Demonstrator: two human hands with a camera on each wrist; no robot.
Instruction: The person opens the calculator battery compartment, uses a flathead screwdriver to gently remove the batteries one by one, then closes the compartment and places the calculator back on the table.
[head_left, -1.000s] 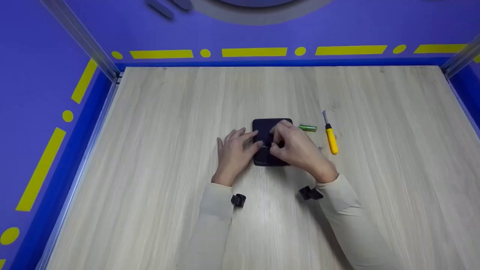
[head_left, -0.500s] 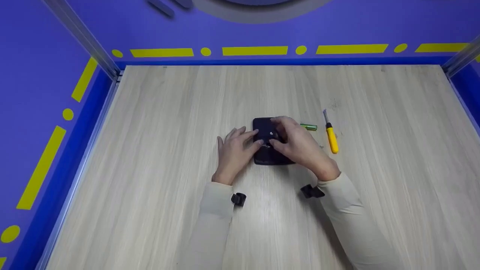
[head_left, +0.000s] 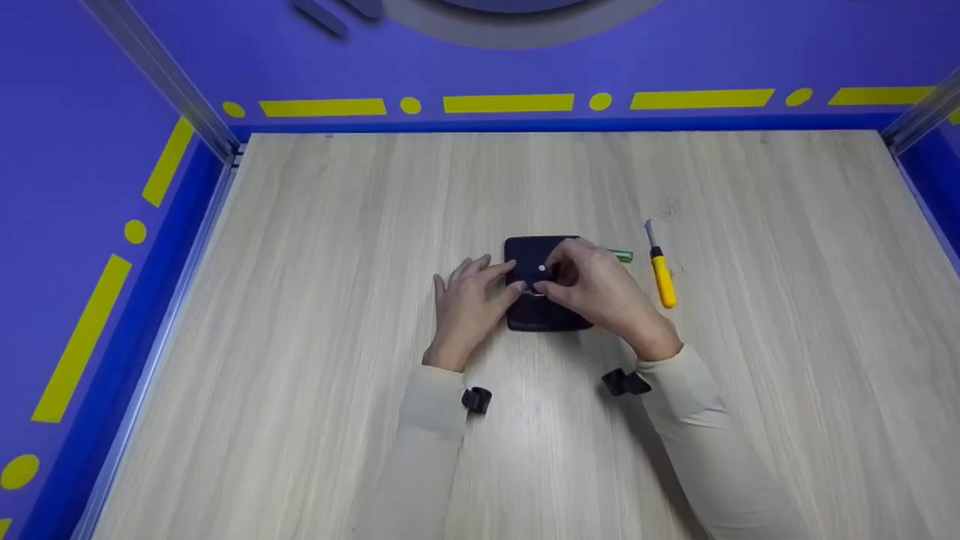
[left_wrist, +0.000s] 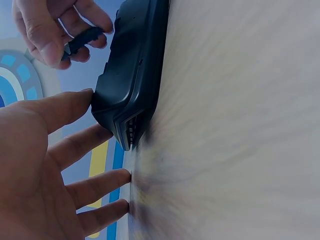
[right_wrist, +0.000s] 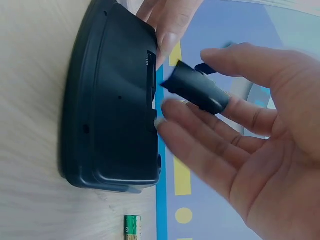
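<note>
A flat black device (head_left: pixel 551 318), its kind unclear, lies on the table; an open slot shows in its upper face in the right wrist view. My left hand (head_left: pixel 469 307) rests at its left edge, fingers spread and thumb touching it. Just above the device, my right hand (head_left: pixel 604 289) pinches a small curved black battery cover (right_wrist: pixel 197 90) between thumb and index finger, apart from the slot. The same cover (left_wrist: pixel 82 41) shows in the left wrist view. What lies inside the slot is mostly hidden. A small white spot shows beside my right fingertips in the head view.
A green battery (head_left: pixel 621 256) lies right of the device, partly behind my right hand. Farther right is a screwdriver (head_left: pixel 662 279) with a yellow handle, its shaft pointing to the back. Blue walls bound the wooden table (head_left: pixel 337 262) at the back and sides.
My right hand's fingers, bunched over the device a second ago, have spread apart, and the hand has shifted slightly right. The white spot has come into view. My left hand has stayed still.
</note>
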